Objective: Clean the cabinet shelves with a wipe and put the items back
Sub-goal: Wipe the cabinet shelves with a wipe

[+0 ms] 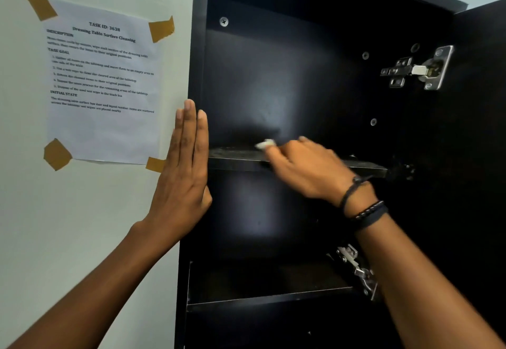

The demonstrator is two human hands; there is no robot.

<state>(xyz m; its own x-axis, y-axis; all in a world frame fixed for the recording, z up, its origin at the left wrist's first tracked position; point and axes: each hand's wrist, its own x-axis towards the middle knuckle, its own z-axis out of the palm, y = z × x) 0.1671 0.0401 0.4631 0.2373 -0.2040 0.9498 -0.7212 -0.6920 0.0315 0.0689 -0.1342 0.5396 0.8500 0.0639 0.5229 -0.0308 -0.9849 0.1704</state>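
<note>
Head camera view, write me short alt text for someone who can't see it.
A person's right hand holds a white wipe on the upper shelf of an open dark cabinet. The left hand rests flat against the cabinet's left edge, beside a printed sheet taped to the wall.

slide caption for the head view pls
Right hand holds a white wipe on the upper shelf of the open cabinet; left hand lies flat against its side edge.
</note>
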